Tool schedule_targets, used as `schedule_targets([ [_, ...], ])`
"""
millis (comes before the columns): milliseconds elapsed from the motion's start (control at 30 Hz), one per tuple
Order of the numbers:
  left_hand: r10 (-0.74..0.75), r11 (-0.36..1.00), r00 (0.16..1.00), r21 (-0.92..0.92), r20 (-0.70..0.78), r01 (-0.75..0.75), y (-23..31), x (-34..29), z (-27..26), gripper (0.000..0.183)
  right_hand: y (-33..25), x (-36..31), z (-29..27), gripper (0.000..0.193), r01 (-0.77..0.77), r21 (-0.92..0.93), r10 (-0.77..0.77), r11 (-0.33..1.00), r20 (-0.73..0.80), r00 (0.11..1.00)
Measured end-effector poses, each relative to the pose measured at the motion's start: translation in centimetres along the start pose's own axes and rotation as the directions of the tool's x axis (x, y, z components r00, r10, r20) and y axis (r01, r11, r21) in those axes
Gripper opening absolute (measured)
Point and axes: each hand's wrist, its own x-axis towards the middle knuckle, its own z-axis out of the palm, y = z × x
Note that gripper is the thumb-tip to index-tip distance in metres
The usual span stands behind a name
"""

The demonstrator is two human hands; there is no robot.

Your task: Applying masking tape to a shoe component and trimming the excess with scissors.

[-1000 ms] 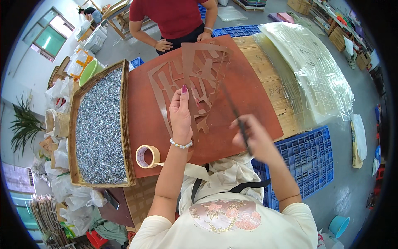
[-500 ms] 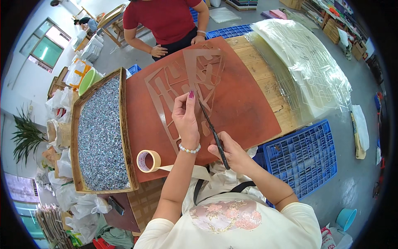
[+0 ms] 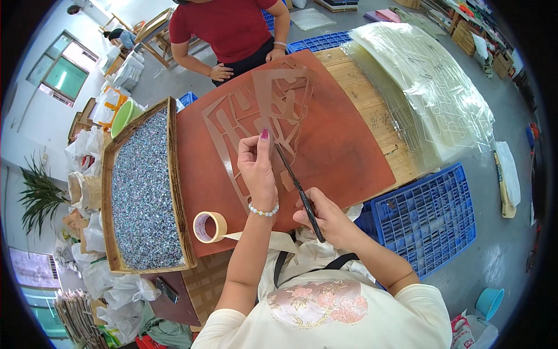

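Observation:
My left hand (image 3: 256, 166), with a bead bracelet at the wrist, has its thumb and fingers pinched together at the near part of a clear plastic sheet (image 3: 264, 96) full of cut-out shapes. The sheet reaches over a reddish-brown mat (image 3: 343, 145). My right hand (image 3: 326, 216) grips the lower part of a long, slim black tool (image 3: 299, 187). Its thin far end points up to the sheet, just right of my left fingertips; the tip's exact shape is too small to tell. A roll of cream tape (image 3: 220, 225) stands on the mat's near edge, a strip trailing toward me.
Left of the mat is a wooden tray (image 3: 173, 174) of glittery shell-like chips. Stacked clear cut-out sheets (image 3: 430, 87) cover the wooden table (image 3: 372, 110) on the right. A blue plastic crate (image 3: 427, 218) sits below. Across the table stands a person in a red top (image 3: 229, 29).
Both hands keep their grips. The tool and the left fingertips have shifted slightly, and the whole view has moved a little.

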Motion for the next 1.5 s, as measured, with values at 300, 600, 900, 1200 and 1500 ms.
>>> schedule_targets([
  [300, -0.010, 0.999, 1.000, 0.034, 0.015, 0.009, 0.1, -0.9, 0.2, 0.017, -1.2, 1.1, -0.1, 0.043, 0.015, -0.023, -0.016, 1.000, -0.032, 0.999],
  [600, 0.028, 0.993, 0.994, 0.114, 0.106, -0.040, -0.2, -2.0, 0.7, 0.016, -0.8, 2.5, -0.4, 0.058, 0.011, 0.027, -0.010, 1.000, -0.047, 0.999],
  [900, 0.094, 0.840, 0.887, 0.442, 0.451, -0.314, 1.6, 1.9, -0.7, 0.026, -0.9, 2.8, -0.7, 0.060, 0.129, 0.027, -0.128, 0.991, -0.026, 0.991],
  [1200, 0.078, 0.947, 0.962, 0.281, 0.262, -0.154, 0.8, 0.5, 0.6, 0.030, -1.0, 3.0, -0.4, 0.064, 0.131, 0.058, -0.132, 0.990, 0.013, 0.991],
  [1500, 0.017, 0.983, 0.980, 0.175, 0.197, -0.052, -0.3, -0.4, 0.3, 0.031, -1.1, 3.0, -1.0, 0.070, 0.174, -0.102, -0.164, 0.980, 0.094, 0.982],
])
